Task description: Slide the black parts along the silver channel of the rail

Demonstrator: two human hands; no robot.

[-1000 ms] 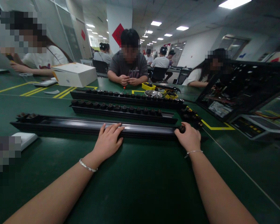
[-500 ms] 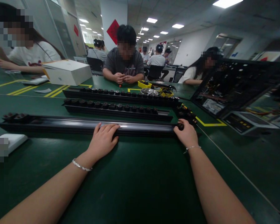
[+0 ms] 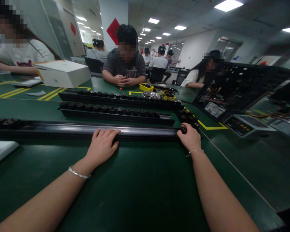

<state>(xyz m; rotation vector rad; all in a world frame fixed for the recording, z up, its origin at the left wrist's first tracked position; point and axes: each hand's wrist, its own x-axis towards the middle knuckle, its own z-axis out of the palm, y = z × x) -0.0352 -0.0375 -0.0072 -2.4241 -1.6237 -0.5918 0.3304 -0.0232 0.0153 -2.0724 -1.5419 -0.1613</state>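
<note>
A long black metal rail (image 3: 70, 128) with a shiny grey channel lies across the green table in front of me. My left hand (image 3: 102, 143) rests over its near wall, fingers in the channel and thumb on the near side, gripping it. At the rail's right end, my right hand (image 3: 190, 137) has its fingers and thumb closed round a small black round part (image 3: 184, 130), mostly hidden by them. Two black pieces with prongs (image 3: 6, 122) sit in the rail's left end. Behind lie two more black rails (image 3: 116, 112) (image 3: 72, 96) carrying rows of similar black pieces.
More black parts (image 3: 189, 116) lie beyond my right hand. Further back are yellow bins (image 3: 146, 87), a metal dish (image 3: 151, 95) and a white box (image 3: 64, 74). An open computer case (image 3: 241, 87) and power supply (image 3: 250, 125) stand right. A co-worker (image 3: 124, 61) sits opposite.
The whole view has shifted slightly, so everything appears a little further left. Both hands keep their places on the rail.
</note>
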